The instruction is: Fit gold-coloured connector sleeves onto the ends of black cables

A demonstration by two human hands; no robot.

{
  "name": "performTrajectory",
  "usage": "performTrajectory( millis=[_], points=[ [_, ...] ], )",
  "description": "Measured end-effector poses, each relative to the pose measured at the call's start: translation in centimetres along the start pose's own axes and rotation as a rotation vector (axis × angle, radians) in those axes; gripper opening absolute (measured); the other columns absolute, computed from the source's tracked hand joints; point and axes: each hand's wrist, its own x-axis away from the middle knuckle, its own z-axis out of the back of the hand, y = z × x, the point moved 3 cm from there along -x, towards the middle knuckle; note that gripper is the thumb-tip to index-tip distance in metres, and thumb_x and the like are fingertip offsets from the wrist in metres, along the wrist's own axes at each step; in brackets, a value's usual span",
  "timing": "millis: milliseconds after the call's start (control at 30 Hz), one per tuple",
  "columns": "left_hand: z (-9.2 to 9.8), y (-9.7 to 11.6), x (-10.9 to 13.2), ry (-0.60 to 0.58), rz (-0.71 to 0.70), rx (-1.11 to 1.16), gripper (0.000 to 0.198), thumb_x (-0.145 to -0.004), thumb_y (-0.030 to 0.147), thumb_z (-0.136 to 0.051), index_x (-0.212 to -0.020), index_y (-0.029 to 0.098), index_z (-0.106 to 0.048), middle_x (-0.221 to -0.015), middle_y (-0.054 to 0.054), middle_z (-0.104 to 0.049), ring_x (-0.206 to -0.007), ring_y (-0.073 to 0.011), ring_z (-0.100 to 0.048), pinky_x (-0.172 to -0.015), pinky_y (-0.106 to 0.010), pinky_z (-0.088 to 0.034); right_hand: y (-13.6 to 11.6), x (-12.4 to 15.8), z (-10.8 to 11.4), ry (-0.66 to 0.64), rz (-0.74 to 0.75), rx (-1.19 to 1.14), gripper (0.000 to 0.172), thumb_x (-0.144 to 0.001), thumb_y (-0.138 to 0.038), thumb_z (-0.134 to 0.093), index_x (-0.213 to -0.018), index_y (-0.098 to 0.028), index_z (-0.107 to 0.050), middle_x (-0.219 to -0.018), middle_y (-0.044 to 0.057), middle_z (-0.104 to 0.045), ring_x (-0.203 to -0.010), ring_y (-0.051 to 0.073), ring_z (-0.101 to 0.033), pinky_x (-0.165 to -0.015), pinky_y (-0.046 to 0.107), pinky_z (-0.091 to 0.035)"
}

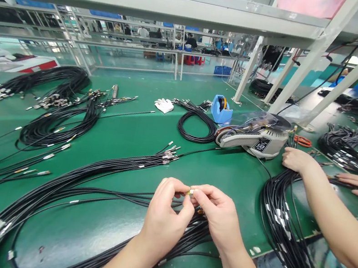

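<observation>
A: ok what are both hands doing here?
B: left hand (167,210) and right hand (220,213) are close together, fingertips pinched on a tiny yellow-and-white piece (191,192). Too small to tell what it is tbh.
A: where's it sitting?
B: right between the hands, over some black cables (197,232) near the front edge of the green table (137,136).
A: anything else around?
B: blue tape holder (220,113) and white glove (163,105) farther back, grey machine (269,143) to the right. Beyond that, a co-worker's hand (295,160) is gripping another cable bunch (279,207).
</observation>
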Motion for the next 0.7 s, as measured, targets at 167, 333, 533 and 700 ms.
performTrajectory(
  millis=[167, 333, 533, 700],
  points=[
    [0.1, 0.1, 0.0, -0.011, 0.042, 0.009, 0.008, -0.079, 0.014, -0.054, -0.080, 0.018, -0.047, -0.076, 0.001, -0.053, -0.071, -0.0115, -0.051, -0.065, -0.025, -0.043, 0.0, 0.3, 0.1, -0.013, 0.055, 0.047, 0.013, -0.077, -0.031, -0.069, -0.079, -0.018, -0.071, -0.082, 0.003, -0.068, -0.077, 0.015, -0.061, -0.072, 0.025, -0.050],
    [0.1, 0.1, 0.1, -0.016, 0.062, 0.021, 0.009, -0.078, 0.012, -0.052, -0.077, 0.018, -0.046, -0.074, 0.001, -0.053, -0.070, -0.0113, -0.050, -0.064, -0.026, -0.043, 0.1, 0.4, 0.1, -0.018, 0.094, 0.088, 0.013, -0.078, -0.030, -0.068, -0.080, -0.017, -0.071, -0.082, 0.004, -0.068, -0.079, 0.016, -0.062, -0.073, 0.027, -0.050],
    [0.2, 0.0, -0.1, -0.018, 0.072, 0.055, 0.008, -0.078, 0.011, -0.050, -0.078, 0.018, -0.048, -0.076, 0.000, -0.053, -0.071, -0.0113, -0.051, -0.064, -0.025, -0.043, -0.4, 0.4, -0.1, -0.008, 0.166, 0.128, 0.009, -0.079, -0.027, -0.067, -0.080, -0.019, -0.071, -0.080, 0.004, -0.068, -0.073, 0.015, -0.062, -0.069, 0.025, -0.052],
    [0.3, 0.2, -0.3, -0.034, 0.126, 0.078, 0.007, -0.076, 0.013, -0.052, -0.075, 0.018, -0.047, -0.072, 0.001, -0.052, -0.067, -0.0108, -0.049, -0.063, -0.024, -0.044, -1.0, 0.4, 0.0, 0.005, 0.314, 0.264, 0.007, -0.080, -0.022, -0.065, -0.079, -0.020, -0.072, -0.080, 0.004, -0.068, -0.076, 0.016, -0.063, -0.069, 0.026, -0.052]
  ],
)
